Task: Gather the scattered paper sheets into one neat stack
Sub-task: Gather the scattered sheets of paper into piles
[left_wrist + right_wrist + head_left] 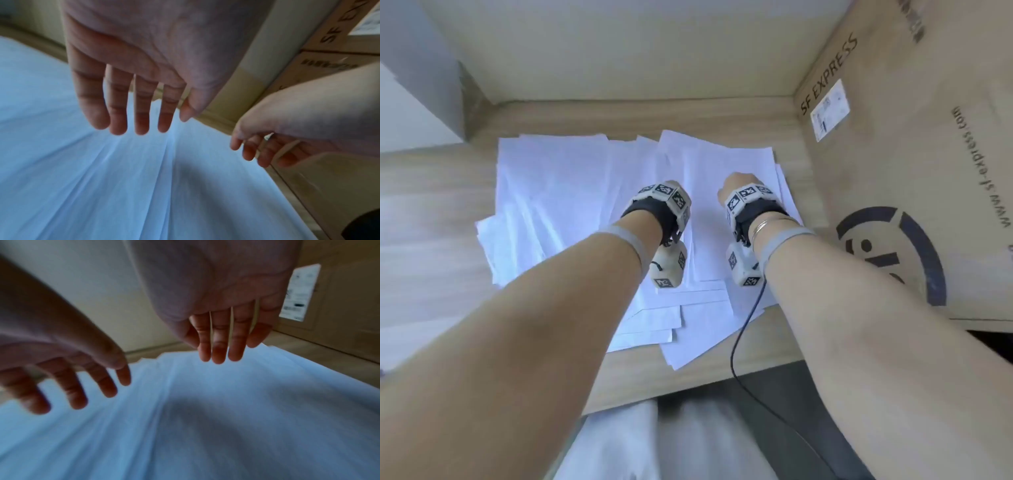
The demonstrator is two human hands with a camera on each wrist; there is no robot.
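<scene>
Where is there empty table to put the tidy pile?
Bare wooden table shows left of the paper sheets, below the grey block. A narrow strip is free along the near edge. The right is crowded: sheets run almost to the cardboard box, and both hands hang over the middle.

1. The head view looked steeply down from above and behind both forearms, onto the wrists.
2. The left wrist view looked along the left hand [131, 68], close above the sheets [102, 178].
3. The right wrist view did likewise.
4. Each wrist view also caught the other hand; all three shared the sheets and the box [914, 164].
</scene>
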